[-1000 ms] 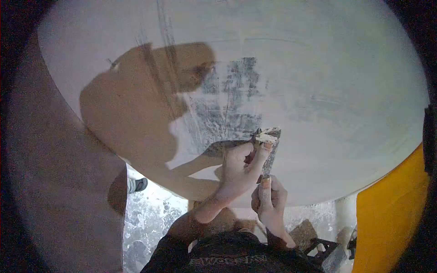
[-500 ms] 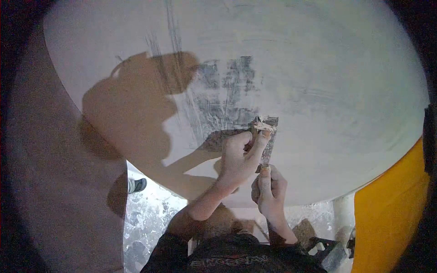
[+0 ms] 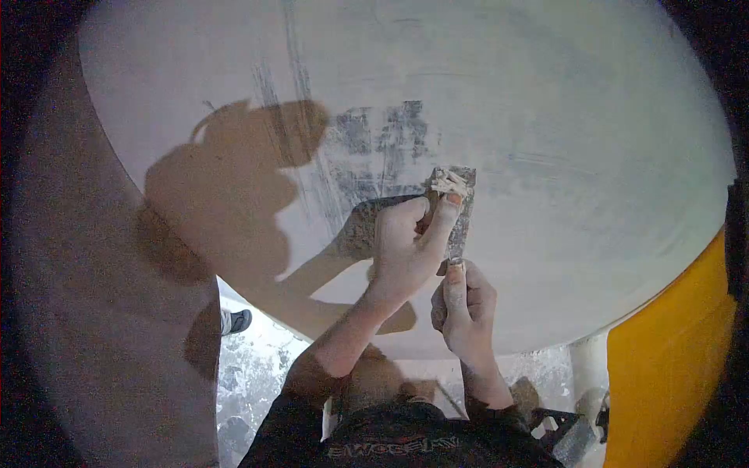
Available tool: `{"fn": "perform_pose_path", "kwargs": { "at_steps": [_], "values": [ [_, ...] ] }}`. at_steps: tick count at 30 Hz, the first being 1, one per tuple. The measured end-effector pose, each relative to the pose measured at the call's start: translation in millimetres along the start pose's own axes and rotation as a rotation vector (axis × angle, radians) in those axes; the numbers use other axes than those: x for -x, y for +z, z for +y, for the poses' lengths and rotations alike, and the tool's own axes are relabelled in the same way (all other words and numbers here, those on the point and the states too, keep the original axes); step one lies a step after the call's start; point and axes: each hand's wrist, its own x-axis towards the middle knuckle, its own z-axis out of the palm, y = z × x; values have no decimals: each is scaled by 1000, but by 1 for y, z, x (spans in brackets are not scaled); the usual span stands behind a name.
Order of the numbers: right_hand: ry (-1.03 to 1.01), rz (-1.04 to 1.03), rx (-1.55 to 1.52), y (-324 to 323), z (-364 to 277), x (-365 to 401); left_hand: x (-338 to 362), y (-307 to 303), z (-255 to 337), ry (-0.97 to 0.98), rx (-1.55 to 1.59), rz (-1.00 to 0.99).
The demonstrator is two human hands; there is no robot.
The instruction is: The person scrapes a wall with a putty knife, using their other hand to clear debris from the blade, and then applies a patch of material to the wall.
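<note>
A putty knife (image 3: pixel 459 234) with a smeared, dusty blade is held out before the large pale curved surface (image 3: pixel 577 249). My right hand (image 3: pixel 468 312) is closed round its lower end, thumb lying along it. My left hand (image 3: pixel 409 242) is closed at the upper part of the blade, its thumb pressed against the face. Above that thumb sits a lump of whitish putty (image 3: pixel 451 182). The curled fingers of my left hand are mostly hidden behind the blade. Dark scraped patches (image 3: pixel 402 129) mark the surface beyond the knife.
Shadows of my head and arms fall on the pale surface at left. An orange panel (image 3: pixel 663 351) stands at the right. A shoe (image 3: pixel 236 320) shows on the speckled floor (image 3: pixel 261 366) at lower left. A dark frame (image 3: pixel 555 425) lies at lower right.
Both hands and the putty knife have moved up a little in view. The left thumb has shifted slightly, and the putty on the blade looks more bunched.
</note>
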Motion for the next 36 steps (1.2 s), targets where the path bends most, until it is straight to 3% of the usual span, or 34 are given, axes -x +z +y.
{"fn": "perform_pose_path", "kwargs": {
  "at_steps": [5, 9, 12, 16, 19, 21, 25, 36],
  "values": [
    [38, -20, -33, 0, -1, -7, -6, -2, -1, 24, -62, -10],
    [-30, -8, -18, 5, -2, -10, -12, -4, 6, 115, -68, 13],
    [-50, 3, -24, 2, -4, -17, -18, -3, 14, 26, -73, -24],
    [-122, 57, 39, 10, -11, -20, -19, -5, 22, 90, -153, -21],
    [-142, 40, 16, 11, -25, -29, -29, -3, 34, 113, -3, 8],
    [-162, 34, 20, 11, -24, -32, -33, -8, 34, 145, -201, -30],
    [-188, 10, 6, 9, -25, -30, -32, -6, 38, 148, -210, -24],
    [-100, -3, -29, 14, -45, -26, -37, -3, 46, 183, -178, 61]
  ]
}}
